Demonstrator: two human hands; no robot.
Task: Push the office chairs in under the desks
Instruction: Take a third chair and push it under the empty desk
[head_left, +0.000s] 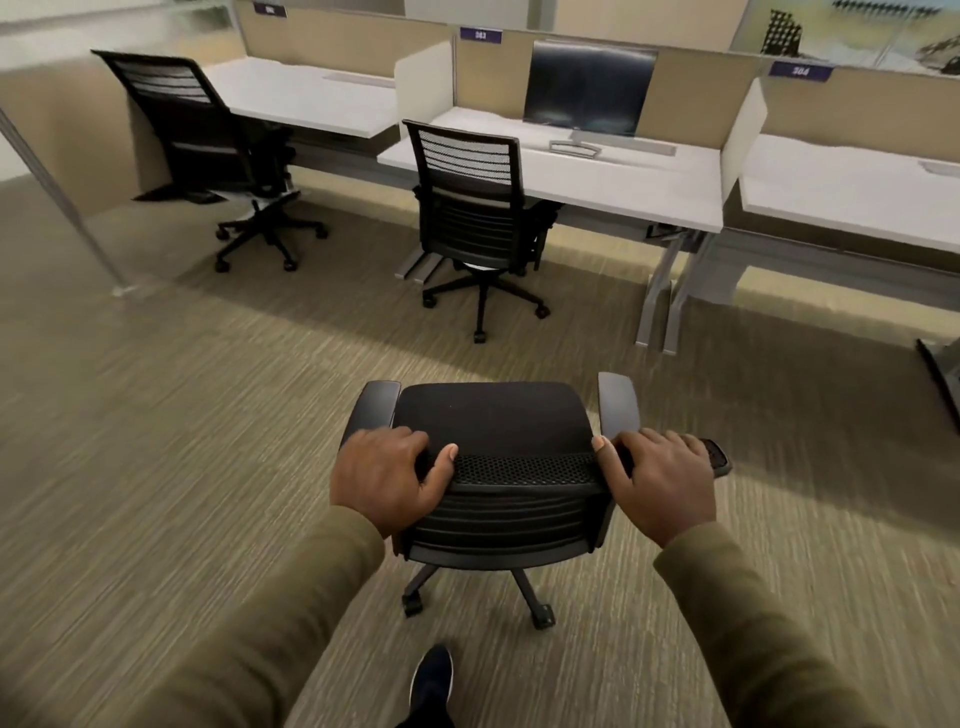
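Note:
A black office chair (493, 421) stands on the carpet right in front of me, its seat facing the desks. My left hand (387, 478) grips the left end of its mesh backrest top, and my right hand (662, 480) grips the right end. A second black chair (475, 208) is partly under the middle desk (623, 182). A third black chair (202, 140) sits turned at the left desk (311, 98). The right desk (852, 197) has no chair at it in view.
A monitor (589, 88) stands on the middle desk. Tan partition panels (691, 98) separate the desks. Grey desk legs (660, 291) reach the floor between the middle and right desks. A slanted metal post (62, 208) stands at the left. My shoe (431, 680) is behind the chair.

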